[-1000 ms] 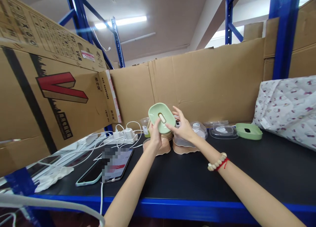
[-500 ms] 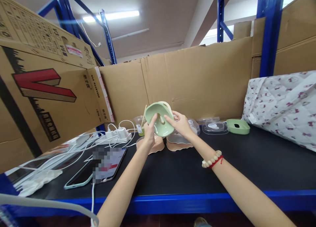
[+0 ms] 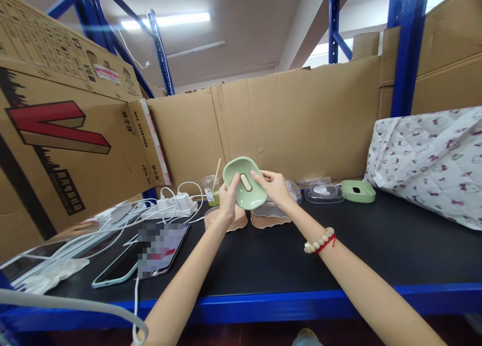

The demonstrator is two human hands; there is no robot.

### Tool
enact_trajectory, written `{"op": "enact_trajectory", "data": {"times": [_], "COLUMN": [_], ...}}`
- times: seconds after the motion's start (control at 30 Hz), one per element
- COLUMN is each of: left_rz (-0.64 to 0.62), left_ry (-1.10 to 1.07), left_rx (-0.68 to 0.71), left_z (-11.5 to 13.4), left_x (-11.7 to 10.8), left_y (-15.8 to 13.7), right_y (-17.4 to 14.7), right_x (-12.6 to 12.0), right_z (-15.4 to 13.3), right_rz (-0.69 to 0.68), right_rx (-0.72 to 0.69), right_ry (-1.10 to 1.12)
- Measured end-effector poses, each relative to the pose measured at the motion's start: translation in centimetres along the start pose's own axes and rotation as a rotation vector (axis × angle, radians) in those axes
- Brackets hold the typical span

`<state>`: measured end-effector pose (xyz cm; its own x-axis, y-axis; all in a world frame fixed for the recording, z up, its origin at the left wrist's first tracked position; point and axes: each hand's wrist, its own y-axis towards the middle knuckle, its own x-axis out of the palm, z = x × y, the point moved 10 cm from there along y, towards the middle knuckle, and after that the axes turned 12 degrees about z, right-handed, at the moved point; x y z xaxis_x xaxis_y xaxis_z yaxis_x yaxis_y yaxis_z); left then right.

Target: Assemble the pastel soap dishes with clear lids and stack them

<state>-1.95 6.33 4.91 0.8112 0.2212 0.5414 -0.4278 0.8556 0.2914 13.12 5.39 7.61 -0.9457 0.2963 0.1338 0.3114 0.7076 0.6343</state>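
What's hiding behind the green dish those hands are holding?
Past the green dish, a cardboard wall shows, with parts of wavy pink trays lower down. The dish, left hand and right hand cover whatever is straight behind.

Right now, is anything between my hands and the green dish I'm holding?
Nothing visible: your left hand and right hand hold the green dish directly, from either side. The cream bar sits at its middle.

The only view looks from the person's head, forward and down across the black tabletop (image 3: 339,255) to the cardboard wall (image 3: 309,115). It sits near the left hand (image 3: 227,201) and right hand (image 3: 276,188), reaching up to the ceiling (image 3: 244,14)
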Motion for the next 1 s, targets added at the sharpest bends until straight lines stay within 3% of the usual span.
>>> {"op": "enact_trajectory", "data": {"times": [0.13, 0.27, 0.33, 0.43, 0.57, 0.67, 0.83, 0.9, 1.0], "left_rz": [0.090, 0.246, 0.254, 0.215, 0.198, 0.200, 0.185, 0.182, 0.162], "left_ry": [-0.094, -0.152, -0.167, -0.176, -0.169, -0.170, -0.161, -0.165, -0.155], "left_rx": [-0.109, -0.252, -0.314, -0.371, -0.402, -0.411, -0.397, -0.395, -0.397], "left_z": [-0.6, -1.4, -1.8, -2.2, -2.4, -2.3, -2.1, -2.2, -2.3], "left_x": [-0.9, -2.4, -2.5, -2.0, -1.8, -1.7, -1.5, -1.4, -1.2], "left_y": [0.3, 0.5, 0.3, 0.1, -0.2, -0.4, -0.6, -0.6, -0.5], "right_y": [1.1, 2.9, 3.4, 3.6, 2.6, 2.3, 3.1, 3.4, 3.6], "right_x": [-2.2, -8.0, -11.0, -14.1, -17.2, -17.3, -12.8, -12.0, -12.2], "right_z": [0.7, 2.5, 3.2, 5.2, 7.5, 7.8, 8.1, 8.4, 8.5], "right_rz": [0.122, 0.431, 0.571, 0.636, 0.688, 0.632, 0.268, 0.202, 0.211], "right_rx": [0.053, 0.046, 0.007, 0.038, 0.104, -0.020, -0.334, -0.344, -0.299], "right_ry": [-0.038, -0.257, -0.457, -0.688, -0.805, -0.963, -1.151, -1.163, -1.133]}}
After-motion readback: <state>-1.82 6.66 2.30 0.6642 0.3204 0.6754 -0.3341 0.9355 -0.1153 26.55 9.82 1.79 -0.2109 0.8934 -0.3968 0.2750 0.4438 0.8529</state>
